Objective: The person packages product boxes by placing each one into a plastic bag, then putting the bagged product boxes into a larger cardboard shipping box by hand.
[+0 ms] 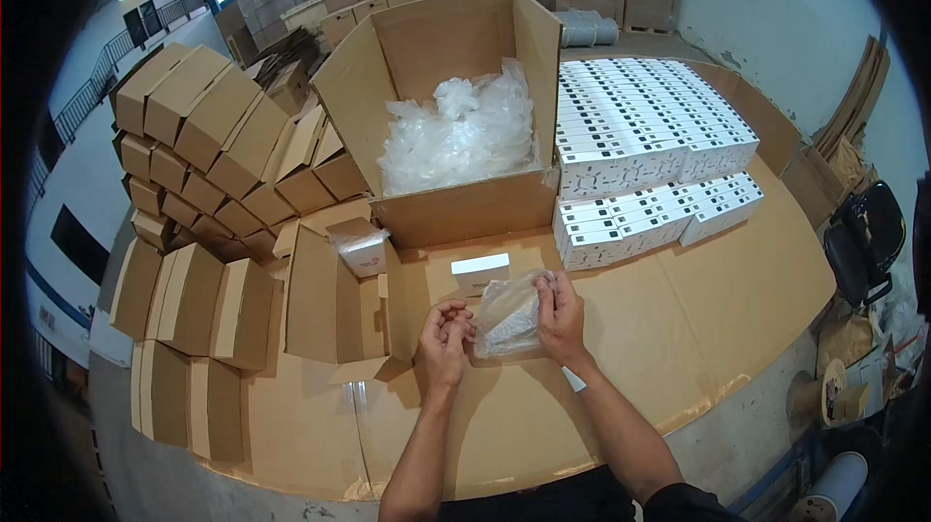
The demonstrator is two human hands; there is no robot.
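A clear plastic bag (509, 316) hangs between my two hands above the cardboard-covered table. My right hand (562, 320) pinches its upper right corner. The fingers of my left hand (444, 340) are curled together at the bag's left edge. Just beyond the bag, a small white box (480, 273) rests on the table. To the left stands an open brown carton (325, 294) with a plastic-wrapped white box (365, 256) inside. Part of a small white item (573, 379) shows beside my right wrist, its kind unclear.
A large open carton (470, 212) full of clear plastic bags (456, 134) stands at the back. Many white boxes (650, 125) are stacked at the right. Brown cartons (208, 134) pile up at the left. A black chair (866, 236) is past the table's right edge.
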